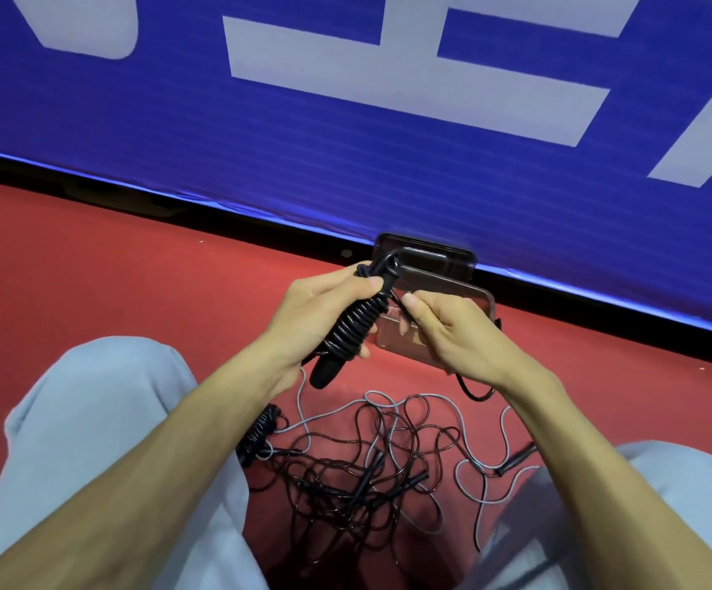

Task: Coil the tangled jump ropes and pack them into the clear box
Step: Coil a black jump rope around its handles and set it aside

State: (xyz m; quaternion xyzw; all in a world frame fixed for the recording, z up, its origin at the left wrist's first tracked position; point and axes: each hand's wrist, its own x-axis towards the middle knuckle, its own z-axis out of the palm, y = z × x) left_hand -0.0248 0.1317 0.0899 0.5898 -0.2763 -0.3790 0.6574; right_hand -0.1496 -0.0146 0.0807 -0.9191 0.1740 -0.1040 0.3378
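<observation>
Gripping a wound jump rope in the left hand, fingers curled round the cord-wrapped black handles, thumb lying on top near the upper end. Pokes out of that fist both ways: looped end up past the thumb, bare handle tip down below the heel of the palm.

Pinching the loose tail of the same cord between thumb and forefinger of the right hand, just off the left thumb, other fingers curled in. Drops out again under that wrist as a short black loop.

Clear box right behind the right hand's knuckles, sitting on the red floor, with its lid standing up on the far side, just beyond the left fingertips. Can't tell what's in it, too much hand in the way.

Down below both wrists, between the forearms: tangled pile of thin black and grey cords with a few slim handles mixed in. Tucked up against the left forearm, a second coiled rope. Just beside the right forearm, one loose black handle.

Light grey trouser knees under the forearms on either side. Blue banner with big white lettering well beyond both hands.
</observation>
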